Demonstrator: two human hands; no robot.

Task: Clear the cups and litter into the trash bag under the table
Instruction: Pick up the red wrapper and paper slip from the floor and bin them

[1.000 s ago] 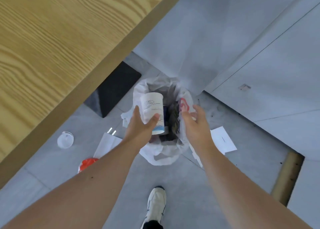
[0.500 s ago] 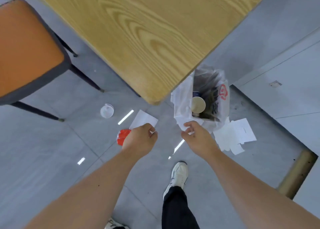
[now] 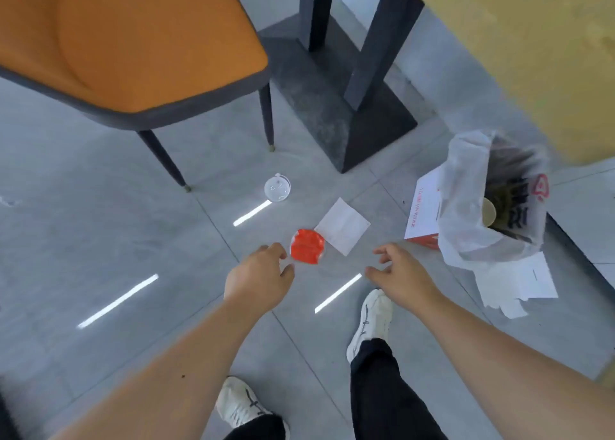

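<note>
Orange chair [image 3: 126, 40] at upper left; white trash bag [image 3: 472, 213] stands open on the floor [image 3: 100, 223] at right, a cup [image 3: 489, 211] inside. Both hands empty, fingers loosely spread: left hand [image 3: 258, 278] just beside the red wrapper [image 3: 307, 246], right hand [image 3: 397, 274] near a white paper [image 3: 342, 226]. Clear lid [image 3: 277, 188] lies farther off.

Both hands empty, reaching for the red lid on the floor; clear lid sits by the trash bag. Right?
Not quite. In the head view the clear lid lies near the orange chair's leg, away from the trash bag. Left hand and right hand are empty, near the red lid.
</note>
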